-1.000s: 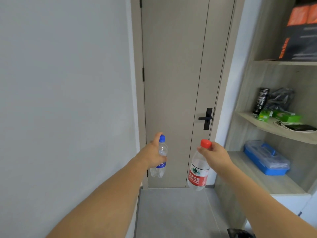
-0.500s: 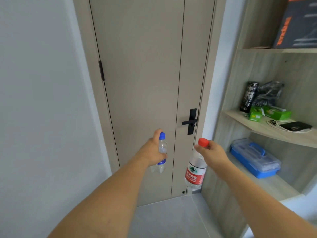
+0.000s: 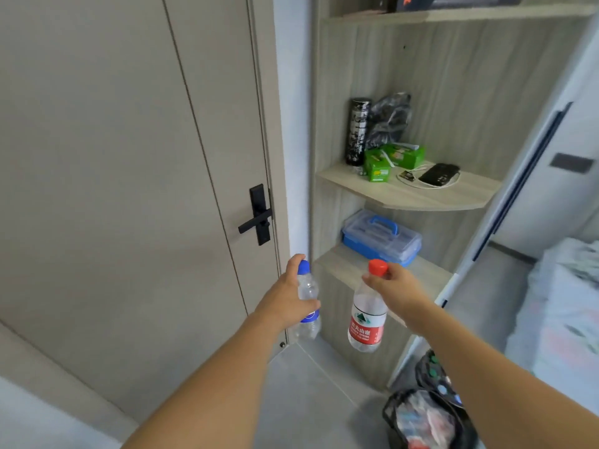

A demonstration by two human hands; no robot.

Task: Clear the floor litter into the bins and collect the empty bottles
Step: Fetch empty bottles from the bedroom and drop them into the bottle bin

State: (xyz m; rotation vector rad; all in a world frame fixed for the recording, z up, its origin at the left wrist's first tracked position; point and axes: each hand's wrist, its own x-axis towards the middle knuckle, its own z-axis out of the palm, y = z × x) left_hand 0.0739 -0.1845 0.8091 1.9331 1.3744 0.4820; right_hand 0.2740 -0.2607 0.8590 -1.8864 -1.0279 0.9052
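Note:
My left hand (image 3: 288, 298) grips a small clear bottle with a blue cap (image 3: 308, 293) around its body, thumb up beside the cap. My right hand (image 3: 393, 286) holds a larger clear bottle with a red cap and red label (image 3: 368, 322) by its neck, so the bottle hangs down. Both bottles look empty and are held out in front of me, above the grey floor. On the floor at the lower right stands a black bin bag (image 3: 424, 419) holding plastic litter, with a second dark bag of bottles (image 3: 434, 371) behind it.
A beige door (image 3: 129, 189) with a black handle (image 3: 257, 218) is shut at the left. Wooden corner shelves (image 3: 405, 192) at the right carry a blue plastic case (image 3: 381, 238), green boxes (image 3: 392, 158), a dark canister and a phone. A bed (image 3: 567, 303) is at the far right.
My view has swung to the right: the door slid left, and the shelves, the bags on the floor and the bed came into sight. Both hands keep their bottles.

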